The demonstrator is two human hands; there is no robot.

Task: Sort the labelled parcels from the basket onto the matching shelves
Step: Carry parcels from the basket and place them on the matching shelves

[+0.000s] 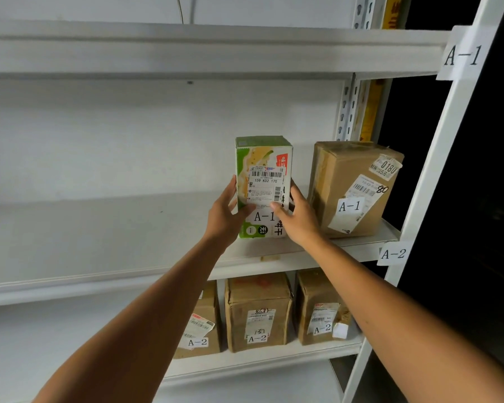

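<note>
A green and white parcel [262,158] with a shipping label and an A-1 tag stands upright on the A-1 shelf [99,228]. My left hand [226,216] grips its left side, thumb across the front. My right hand [298,216] grips its right side, thumb on the label. To its right on the same shelf sits a brown cardboard parcel [352,187] marked A-1. The basket is out of view.
Three brown parcels tagged A-2 [258,312] stand on the shelf below. White tags on the right upright read A-1 [463,55] and A-2 [393,253]. The shelf's left stretch holds nothing. Dark space lies beyond the right upright.
</note>
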